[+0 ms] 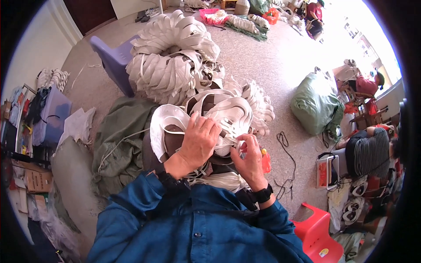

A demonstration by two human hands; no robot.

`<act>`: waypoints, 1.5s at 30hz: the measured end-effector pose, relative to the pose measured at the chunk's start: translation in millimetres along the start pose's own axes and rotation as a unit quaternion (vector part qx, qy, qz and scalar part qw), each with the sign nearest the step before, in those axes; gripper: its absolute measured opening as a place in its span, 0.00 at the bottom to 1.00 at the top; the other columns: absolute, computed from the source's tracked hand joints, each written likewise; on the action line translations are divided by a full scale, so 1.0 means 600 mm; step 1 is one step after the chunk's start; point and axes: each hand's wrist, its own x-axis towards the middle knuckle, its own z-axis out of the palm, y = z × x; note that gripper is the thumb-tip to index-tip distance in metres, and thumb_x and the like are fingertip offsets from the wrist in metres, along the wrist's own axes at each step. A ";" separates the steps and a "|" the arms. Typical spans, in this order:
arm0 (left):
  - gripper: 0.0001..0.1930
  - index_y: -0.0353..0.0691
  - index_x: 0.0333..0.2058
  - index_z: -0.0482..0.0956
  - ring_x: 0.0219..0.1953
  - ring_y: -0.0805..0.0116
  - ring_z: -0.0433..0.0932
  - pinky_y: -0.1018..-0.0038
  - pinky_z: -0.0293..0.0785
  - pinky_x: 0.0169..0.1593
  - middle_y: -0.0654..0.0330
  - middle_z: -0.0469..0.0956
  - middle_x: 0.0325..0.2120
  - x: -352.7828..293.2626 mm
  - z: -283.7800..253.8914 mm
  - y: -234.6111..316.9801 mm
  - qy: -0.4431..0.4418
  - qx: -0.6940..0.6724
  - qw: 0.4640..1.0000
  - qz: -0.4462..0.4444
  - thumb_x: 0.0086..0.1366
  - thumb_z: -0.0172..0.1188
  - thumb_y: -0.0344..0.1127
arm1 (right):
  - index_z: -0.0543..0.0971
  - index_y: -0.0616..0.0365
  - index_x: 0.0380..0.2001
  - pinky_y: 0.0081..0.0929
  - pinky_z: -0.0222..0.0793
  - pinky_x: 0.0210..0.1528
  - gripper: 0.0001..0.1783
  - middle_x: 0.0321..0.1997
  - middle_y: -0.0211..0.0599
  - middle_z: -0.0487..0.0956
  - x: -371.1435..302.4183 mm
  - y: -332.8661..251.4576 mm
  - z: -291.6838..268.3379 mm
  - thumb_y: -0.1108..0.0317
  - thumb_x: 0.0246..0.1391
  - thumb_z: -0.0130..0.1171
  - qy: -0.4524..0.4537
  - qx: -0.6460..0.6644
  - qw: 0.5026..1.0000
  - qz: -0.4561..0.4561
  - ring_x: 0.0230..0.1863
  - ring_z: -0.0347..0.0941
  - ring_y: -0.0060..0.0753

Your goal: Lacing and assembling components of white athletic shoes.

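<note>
A white shoe upper (222, 150) with a mesh patch lies over my lap among other white and brown uppers. My left hand (199, 139) bends over its left side, the fingers closed on its edge. At the right, my right hand (250, 161) pinches a thin white lace (234, 141) between thumb and forefinger. A broad white curved upper (158, 133) with a brown lining rests left of my left hand. More stacked uppers (234, 107) lie just beyond both hands. Below them, a bundle of white laces (219, 180) lies against my shirt.
Large bundles of white uppers (164, 76) are piled on a purple chair (112, 59) ahead. Dark green cloth (120, 131) spreads at left. At right are a green sack (312, 103), a red stool (318, 232) and a black cord (291, 164). Several people sit working farther right.
</note>
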 end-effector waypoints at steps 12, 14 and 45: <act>0.17 0.32 0.46 0.78 0.39 0.55 0.78 0.60 0.75 0.49 0.55 0.78 0.35 -0.004 -0.052 0.000 0.056 -0.112 0.989 0.084 0.56 0.60 0.23 | 0.76 0.63 0.40 0.42 0.70 0.48 0.14 0.43 0.48 0.75 0.058 -0.050 0.024 0.72 0.49 0.63 0.020 -0.044 0.985 -0.165 0.46 0.73 0.54; 0.16 0.32 0.46 0.78 0.36 0.55 0.78 0.62 0.76 0.43 0.53 0.78 0.34 0.001 -0.069 0.016 0.074 -0.120 0.987 0.081 0.57 0.60 0.22 | 0.77 0.62 0.39 0.40 0.70 0.45 0.09 0.39 0.47 0.76 0.070 -0.050 0.035 0.74 0.53 0.58 0.010 -0.016 0.979 -0.203 0.42 0.74 0.52; 0.05 0.33 0.33 0.79 0.25 0.85 0.71 0.79 0.69 0.28 0.69 0.76 0.22 0.014 -0.014 -0.054 -0.052 -0.484 0.829 -0.275 0.66 0.61 0.29 | 0.74 0.58 0.41 0.22 0.72 0.31 0.07 0.31 0.31 0.78 0.011 0.096 -0.070 0.69 0.66 0.48 0.127 0.435 0.855 0.252 0.28 0.74 0.21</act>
